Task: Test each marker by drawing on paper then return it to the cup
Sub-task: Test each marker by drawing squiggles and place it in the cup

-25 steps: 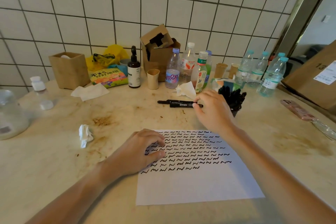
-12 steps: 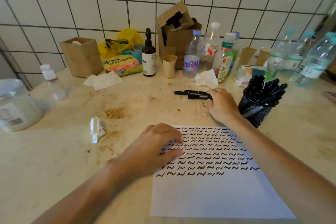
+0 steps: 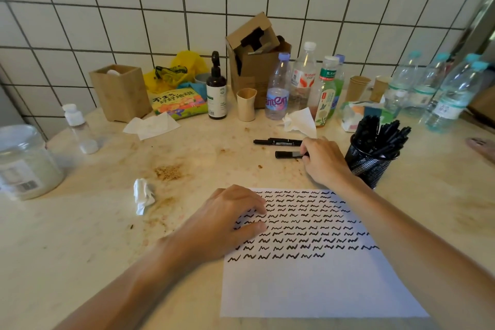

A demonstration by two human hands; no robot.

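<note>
Right hand [image 3: 322, 159] pinches one end of a black marker [image 3: 289, 154] lying on the counter [image 3: 80, 222], beside the mesh cup [image 3: 371, 167] (full of markers). Left hand [image 3: 227, 220] rests, fingers loosely bent, on the paper [image 3: 308, 286].

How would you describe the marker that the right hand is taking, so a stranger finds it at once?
Start at the black mesh cup full of markers, right of the paper. Just left of it, two black markers lie on the counter. The nearer marker, pinched at one end by the right hand, is the one; the farther marker lies untouched.
</note>
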